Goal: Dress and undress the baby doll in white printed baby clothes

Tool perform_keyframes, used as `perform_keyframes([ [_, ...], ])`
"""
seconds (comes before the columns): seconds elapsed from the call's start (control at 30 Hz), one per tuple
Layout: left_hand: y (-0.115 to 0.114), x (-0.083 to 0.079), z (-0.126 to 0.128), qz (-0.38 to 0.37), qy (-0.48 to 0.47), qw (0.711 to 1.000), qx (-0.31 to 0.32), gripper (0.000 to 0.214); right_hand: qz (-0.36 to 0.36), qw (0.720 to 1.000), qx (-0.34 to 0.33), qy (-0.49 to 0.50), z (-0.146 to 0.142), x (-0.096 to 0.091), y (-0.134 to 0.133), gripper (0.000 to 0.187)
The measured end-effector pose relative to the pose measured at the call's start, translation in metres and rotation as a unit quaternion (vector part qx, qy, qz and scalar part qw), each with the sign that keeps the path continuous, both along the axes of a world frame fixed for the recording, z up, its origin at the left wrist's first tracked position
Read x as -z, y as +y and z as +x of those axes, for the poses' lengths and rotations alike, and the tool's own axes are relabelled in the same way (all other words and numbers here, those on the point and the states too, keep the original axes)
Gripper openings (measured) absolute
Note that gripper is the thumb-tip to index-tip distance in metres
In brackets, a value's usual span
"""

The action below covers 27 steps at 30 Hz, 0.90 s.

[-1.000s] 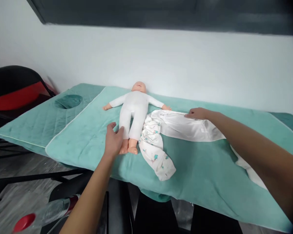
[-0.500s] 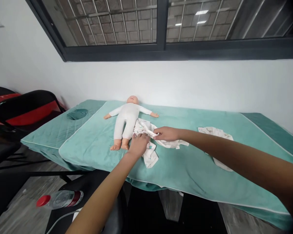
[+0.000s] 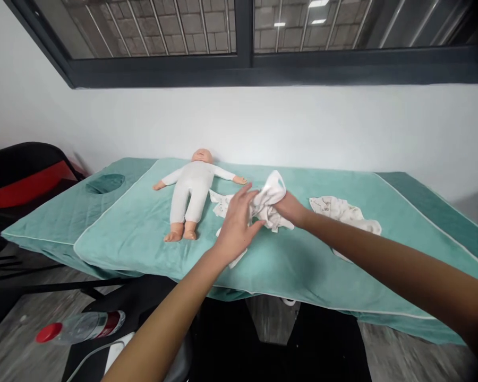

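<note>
A baby doll (image 3: 191, 185) in a white body lies face up on the green bed cover, arms spread. To its right is a small white printed baby garment (image 3: 270, 197), bunched and partly raised off the cover. My right hand (image 3: 290, 208) grips the garment's raised part; its fingertips are hidden by the cloth. My left hand (image 3: 236, 223) lies over the garment's left side, its fingers stretched and thumb apart. Part of the cloth spreads below and behind that hand. A second white printed garment (image 3: 338, 209) lies farther right, partly covered by my right forearm.
The green-covered bed (image 3: 143, 228) stands against a white wall below a barred window (image 3: 242, 32). Its left end has a face hole (image 3: 105, 184). A red-capped bottle (image 3: 83, 326) and a white cabled device (image 3: 117, 350) rest on a black seat. Red-and-black chairs (image 3: 43, 170) stand left.
My right hand has lifted part of the garment off the cover. The left hand has opened from the cloth and risen slightly. The whole view has shifted, so the doll appears farther left.
</note>
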<state>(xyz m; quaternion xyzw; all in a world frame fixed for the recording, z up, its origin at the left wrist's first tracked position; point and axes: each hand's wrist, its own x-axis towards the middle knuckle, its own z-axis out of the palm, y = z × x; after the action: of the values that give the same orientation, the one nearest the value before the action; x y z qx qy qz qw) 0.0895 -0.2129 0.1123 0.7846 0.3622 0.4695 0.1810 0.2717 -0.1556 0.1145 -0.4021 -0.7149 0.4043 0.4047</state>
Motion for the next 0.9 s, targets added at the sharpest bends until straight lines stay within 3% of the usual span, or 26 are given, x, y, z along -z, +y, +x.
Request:
perform_keyframes([
  [0.1,0.019,0.013,-0.012,-0.045,0.009,0.998,-0.046,0.090,-0.053,0.978,0.001,0.203,0.009,-0.030,0.004,0.016],
  [0.2,0.020,0.025,-0.008,-0.196,-0.115,0.973,0.036,0.093,-0.083,0.948,-0.032,0.306,0.009,-0.048,-0.005,0.020],
  [0.27,0.008,0.030,0.004,-0.295,-0.234,0.921,0.102,0.086,-0.093,0.949,-0.041,0.299,0.007,-0.048,-0.014,0.024],
  [0.37,-0.018,0.035,0.031,-0.379,-0.361,0.841,0.136,0.081,-0.104,0.969,-0.032,0.222,0.004,-0.035,-0.026,0.027],
  [0.47,-0.035,0.039,0.053,-0.407,-0.437,0.797,0.088,0.069,-0.072,0.987,-0.045,0.139,0.005,-0.020,-0.030,0.035],
  [0.57,-0.031,0.039,0.055,-0.387,-0.475,0.790,0.023,0.055,-0.032,0.993,-0.070,0.088,0.010,-0.011,-0.030,0.049],
  [0.7,-0.018,0.035,0.030,-0.353,-0.489,0.796,-0.051,0.044,-0.060,0.994,-0.076,0.047,0.030,0.008,-0.023,0.073],
  [0.8,-0.030,0.037,0.011,-0.342,-0.504,0.789,-0.084,0.044,-0.068,0.996,-0.032,-0.042,0.054,0.041,-0.013,0.066],
  [0.9,-0.062,0.052,-0.003,-0.388,-0.506,0.760,-0.126,0.044,-0.098,0.988,0.064,-0.102,0.075,0.082,-0.001,0.048],
])
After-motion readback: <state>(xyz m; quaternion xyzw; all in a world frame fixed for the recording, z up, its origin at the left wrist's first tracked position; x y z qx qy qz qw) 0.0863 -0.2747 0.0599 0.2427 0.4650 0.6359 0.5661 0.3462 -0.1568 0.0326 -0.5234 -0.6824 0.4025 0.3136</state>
